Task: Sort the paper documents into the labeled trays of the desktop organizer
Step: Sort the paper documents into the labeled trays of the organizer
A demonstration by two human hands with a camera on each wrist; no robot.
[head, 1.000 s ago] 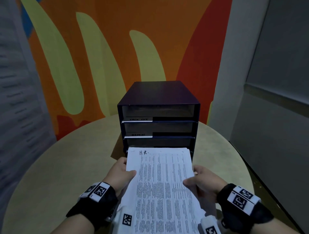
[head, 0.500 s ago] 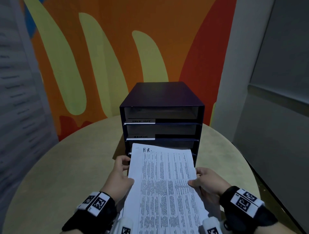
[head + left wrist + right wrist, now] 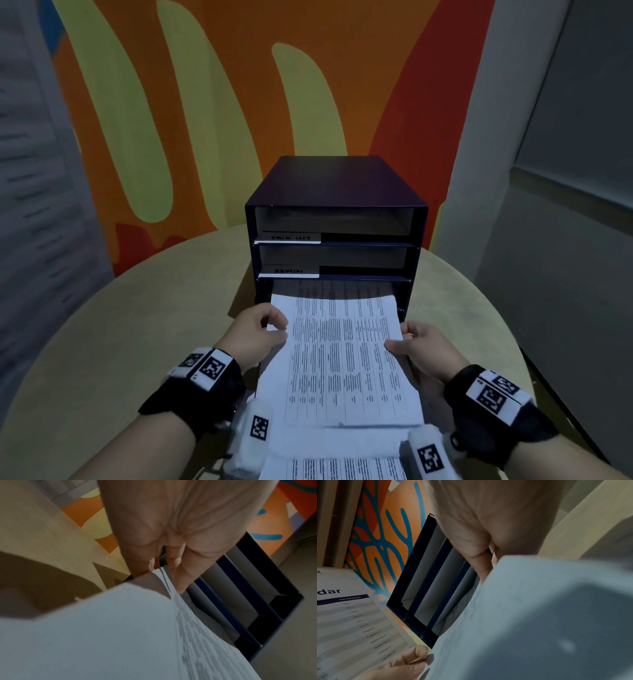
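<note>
Nearest the person there's more printed paper (image 3: 329, 467) lying low between the wrists, waiting its turn. Just past that, the left hand (image 3: 255, 334) pinches the left edge of the document (image 3: 342, 356) and the right hand (image 3: 423, 346) grips the right edge, thumb on top, so it's a two-handed hold with neither hand clearly closer to the goal. The sheet's long axis runs straight away from the person, and its far end is already poking into the bottom tray (image 3: 334, 286) of the dark organizer (image 3: 335, 181) on the round table (image 3: 113, 329). Everything hangs on that line-up: the slot is dead ahead of both hands, so I'd guess a straight forward push finishes it. The sheet bows a bit in the middle, might snag. The two trays above have labels, too blurry to read properly.
</note>
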